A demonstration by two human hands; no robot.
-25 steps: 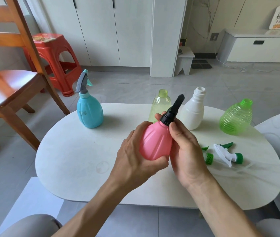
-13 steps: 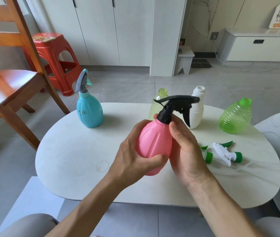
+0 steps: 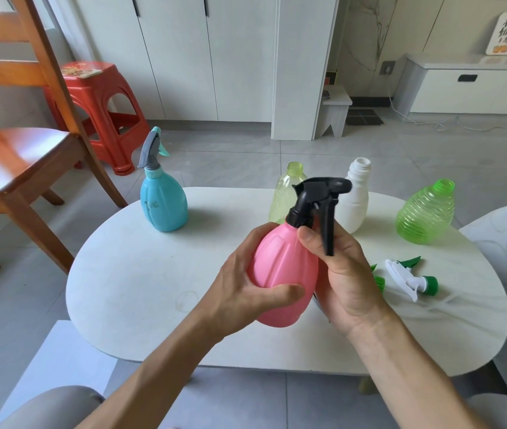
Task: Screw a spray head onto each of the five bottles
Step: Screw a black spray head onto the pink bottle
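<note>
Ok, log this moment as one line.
left hand grips pink bottle | right hand at black spray head collar | blue bottle capped | three bottles open

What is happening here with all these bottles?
A person is fitting spray heads. The left hand holds the pink bottle above the table, and the right hand grips its black spray head at the collar. The blue bottle already has one. Three bottles behind stand open.
</note>
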